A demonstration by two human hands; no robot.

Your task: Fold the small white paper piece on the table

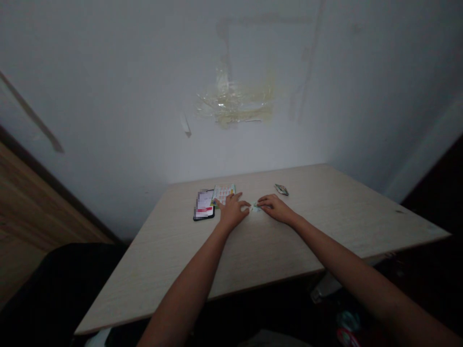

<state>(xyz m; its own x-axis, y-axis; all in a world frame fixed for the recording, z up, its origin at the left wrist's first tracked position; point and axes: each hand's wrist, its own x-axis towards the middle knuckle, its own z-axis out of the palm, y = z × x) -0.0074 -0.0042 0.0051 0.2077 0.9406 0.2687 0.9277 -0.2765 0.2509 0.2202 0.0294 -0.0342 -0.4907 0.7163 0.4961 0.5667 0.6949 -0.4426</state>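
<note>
A small, pale piece with green-blue print [255, 207], perhaps paper, lies on the table between my hands; its exact kind is too small to tell. My left hand [231, 212] rests on the table with its fingers spread, thumb and index at the piece's left edge. Some of its fingers reach over the lower right of a colourful printed sheet [223, 191]. From the right, my right hand [278, 208] has its fingertips drawn together on the piece. They cover part of it.
A phone [204, 206] with a lit screen lies left of my left hand, partly under the printed sheet. A small, dark, colourful packet-like item [281, 189] sits farther back on the right. The pale wooden table [173, 250] meets a wall [144, 96] with peeling tape.
</note>
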